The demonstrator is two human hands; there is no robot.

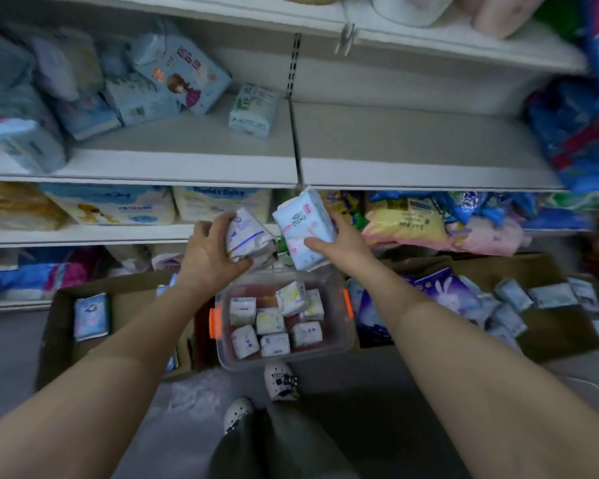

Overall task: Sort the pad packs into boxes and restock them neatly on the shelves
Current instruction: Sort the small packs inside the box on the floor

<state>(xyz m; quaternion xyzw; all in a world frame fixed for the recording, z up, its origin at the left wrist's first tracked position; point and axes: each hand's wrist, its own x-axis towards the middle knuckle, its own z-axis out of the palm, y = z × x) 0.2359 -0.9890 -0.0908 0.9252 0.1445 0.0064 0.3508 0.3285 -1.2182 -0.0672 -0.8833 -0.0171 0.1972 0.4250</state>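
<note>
Two packs held up over the clear bin

Left hand (210, 252) has its grip curled round a white pad pack (248, 236), right hand (339, 243) round a pale blue pack (303, 228); both hang above the plastic bin (339, 340), and either could slip into the wrong box

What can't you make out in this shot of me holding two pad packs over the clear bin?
Head view, the only one:
- White pack: the left hand covers its near side, and its print is too blurred to read.
- Pale blue pack: the right hand hides its right edge.
- Left cardboard box: the left forearm crosses it and hides part of its inside.
- Blue bags on the right: blurred and cut by the frame edge.
</note>
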